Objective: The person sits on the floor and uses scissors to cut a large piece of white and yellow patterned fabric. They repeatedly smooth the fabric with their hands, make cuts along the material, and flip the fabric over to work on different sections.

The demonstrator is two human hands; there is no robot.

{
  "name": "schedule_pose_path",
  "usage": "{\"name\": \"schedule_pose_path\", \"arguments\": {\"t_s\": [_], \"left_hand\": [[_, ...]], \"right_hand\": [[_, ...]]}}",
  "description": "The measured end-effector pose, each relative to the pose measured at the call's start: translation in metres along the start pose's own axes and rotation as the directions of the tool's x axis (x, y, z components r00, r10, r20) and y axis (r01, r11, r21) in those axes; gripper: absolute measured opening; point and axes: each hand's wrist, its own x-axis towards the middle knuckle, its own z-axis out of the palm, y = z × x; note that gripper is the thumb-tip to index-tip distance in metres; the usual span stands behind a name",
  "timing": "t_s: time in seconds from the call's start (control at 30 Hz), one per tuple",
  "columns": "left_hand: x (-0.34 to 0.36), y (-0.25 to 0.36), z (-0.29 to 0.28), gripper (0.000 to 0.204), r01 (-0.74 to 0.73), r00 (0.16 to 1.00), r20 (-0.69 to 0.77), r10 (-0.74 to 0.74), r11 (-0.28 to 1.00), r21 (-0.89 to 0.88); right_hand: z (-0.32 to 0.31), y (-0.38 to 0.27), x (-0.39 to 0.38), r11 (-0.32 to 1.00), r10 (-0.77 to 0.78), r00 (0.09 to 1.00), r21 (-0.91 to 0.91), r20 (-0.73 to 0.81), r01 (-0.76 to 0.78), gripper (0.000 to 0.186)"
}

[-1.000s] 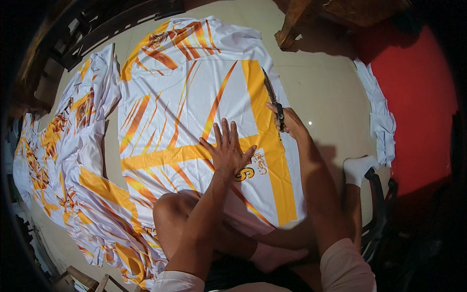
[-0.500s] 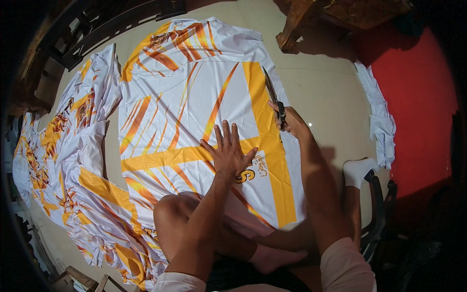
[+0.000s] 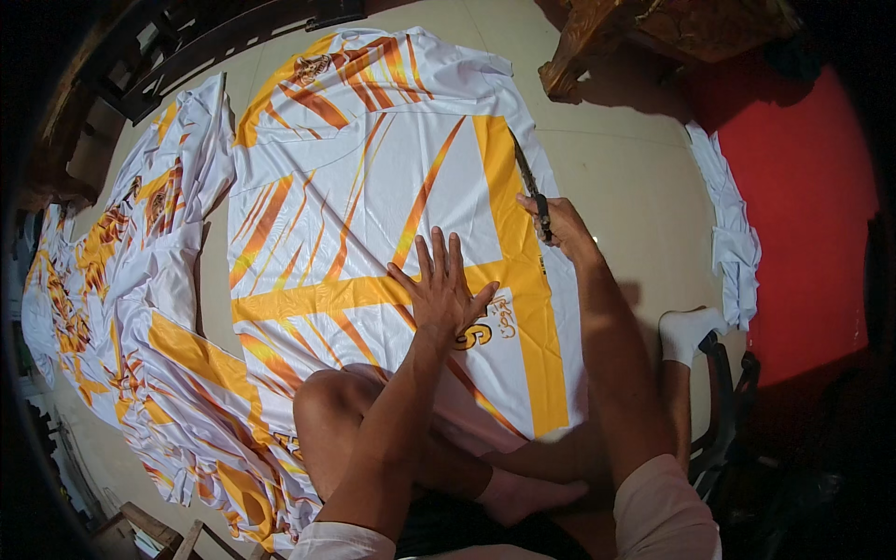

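A large white fabric sheet (image 3: 373,215) printed with orange and yellow streaks and yellow bands lies spread before me. My left hand (image 3: 446,297) presses flat on it, fingers spread, over the yellow cross band beside a printed number. My right hand (image 3: 566,229) is closed round the dark handles of a pair of scissors (image 3: 528,175). Their blades point away from me along the outer edge of the right yellow band, where a white margin runs. The blades look nearly together; whether fabric lies between them is hard to make out.
More printed white and orange fabric (image 3: 140,308) is heaped at the left. A white cloth strip (image 3: 733,238) lies at the right next to a red surface (image 3: 803,233). Carved wooden furniture (image 3: 607,42) stands at the far right. My bent legs are close to the sheet's near edge.
The scissor blades have come closer together, and my right hand has shifted slightly away from me. My left hand stays flat on the fabric.
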Motion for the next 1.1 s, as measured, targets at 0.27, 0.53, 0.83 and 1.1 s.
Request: {"name": "schedule_pose_path", "arguments": {"t_s": [0.27, 0.53, 0.83, 1.1], "left_hand": [[0.000, -0.002, -0.001, 0.109, -0.007, 1.000, -0.028, 0.007, 1.000, -0.004], [-0.001, -0.003, 0.002, 0.110, -0.002, 1.000, 0.000, 0.002, 1.000, -0.005], [0.000, -0.002, 0.001, 0.110, 0.002, 1.000, 0.001, -0.002, 1.000, 0.014], [0.001, -0.001, -0.002, 0.110, 0.015, 0.999, 0.030, -0.014, 1.000, -0.011]], "right_hand": [[0.003, -0.017, -0.004, 0.999, 0.052, 0.999, 0.015, 0.016, -0.052, 0.055], [0.003, -0.026, 0.010, 0.992, 0.118, 0.993, -0.035, -0.005, -0.118, 0.054], [0.003, -0.013, 0.017, 1.000, 0.011, 1.000, -0.007, 0.015, -0.011, 0.049], [0.005, -0.035, 0.016, 0.989, 0.151, 0.989, 0.011, -0.009, -0.151, 0.058]]}}
